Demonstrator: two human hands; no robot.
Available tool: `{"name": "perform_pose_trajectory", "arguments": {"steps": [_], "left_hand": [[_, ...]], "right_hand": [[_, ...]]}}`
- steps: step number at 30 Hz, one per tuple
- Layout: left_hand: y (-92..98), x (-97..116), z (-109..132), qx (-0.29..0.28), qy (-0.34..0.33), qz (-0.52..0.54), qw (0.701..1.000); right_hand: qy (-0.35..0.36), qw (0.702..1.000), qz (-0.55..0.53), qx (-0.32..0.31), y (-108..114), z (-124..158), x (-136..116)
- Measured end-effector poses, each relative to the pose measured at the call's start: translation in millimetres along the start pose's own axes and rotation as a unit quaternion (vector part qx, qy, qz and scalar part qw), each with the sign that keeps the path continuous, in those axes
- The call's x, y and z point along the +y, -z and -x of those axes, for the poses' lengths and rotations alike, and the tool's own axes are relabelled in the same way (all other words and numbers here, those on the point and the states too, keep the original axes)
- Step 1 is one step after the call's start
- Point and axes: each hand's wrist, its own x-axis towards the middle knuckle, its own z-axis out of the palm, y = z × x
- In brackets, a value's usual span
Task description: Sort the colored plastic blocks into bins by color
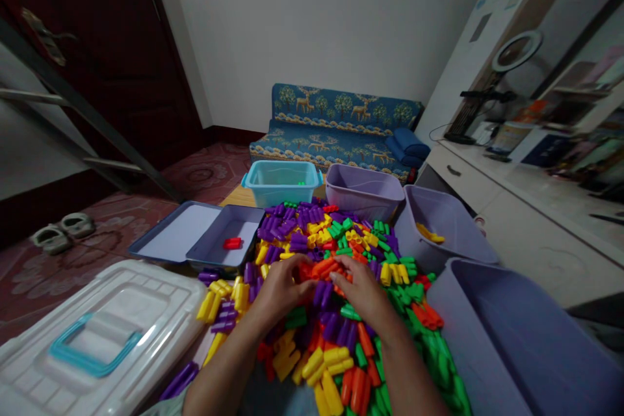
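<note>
A wide heap of plastic tube-shaped toy pieces point(336, 325) in purple, yellow, green and orange spreads in front of me. Over its middle, my left hand point(287, 283) curls its fingers around orange toy pieces point(322, 268). From the other side my right hand point(359, 285) grips the same orange cluster, thumb and fingertips bent toward the left hand. How many orange pieces each hand has is hard to make out, since the fingers cover part of them. Purple pieces point(322, 294) lie just below, between the two hands.
Behind the heap stand a light-blue basket point(283, 195) with a little green inside and a purple bin point(365, 201). Rightward are a purple bin point(407, 234) holding yellow pieces and a larger one point(480, 351). An open box point(214, 260) with a red piece and a white lid point(160, 292) lie left.
</note>
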Motion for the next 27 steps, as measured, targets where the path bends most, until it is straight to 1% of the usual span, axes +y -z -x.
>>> {"name": "perform_pose_trajectory", "arguments": {"steps": [1,3,4,6,9,12,18,21,25,27], "left_hand": [[0.2,1.0,-1.4,-0.002,0.024,0.083,0.996],[0.6,5.0,-3.5,-0.014,0.066,0.231,0.971],[0.8,7.7,-4.0,-0.02,0.08,0.284,0.955],[0.7,12.9,-3.4,-0.024,0.098,0.34,0.935],[-0.7,16.9,-1.1,-0.028,0.127,0.376,0.917],[-1.7,15.9,-0.4,-0.039,0.158,0.395,0.904],[1.0,14.8,-0.4,-0.065,0.178,0.382,0.904],[0.1,16.5,1.5,-0.068,0.2,0.379,0.901],[-3.3,16.3,2.5,-0.063,0.21,0.433,0.874],[-4.0,14.6,2.1,-0.066,0.217,0.442,0.868]], "right_hand": [[-0.001,1.0,-0.027,0.007,-0.3,-1.0,0.4],[0.001,0.996,-0.084,0.012,-0.6,-2.3,0.1],[0.004,0.994,-0.112,0.01,-0.8,-2.5,-0.7],[0.01,0.988,-0.154,0.008,-1.6,-2.3,-2.7],[0.009,0.984,-0.176,0.011,-2.9,-1.3,-5.9],[0.005,0.983,-0.185,0.018,-3.7,-0.9,-8.4],[-0.006,0.977,-0.206,0.055,-1.9,1.0,-15.0],[-0.005,0.976,-0.211,0.06,-0.2,2.7,-18.0],[-0.006,0.977,-0.206,0.062,0.4,3.2,-18.5],[-0.008,0.977,-0.204,0.066,-0.2,2.7,-17.6]]}}
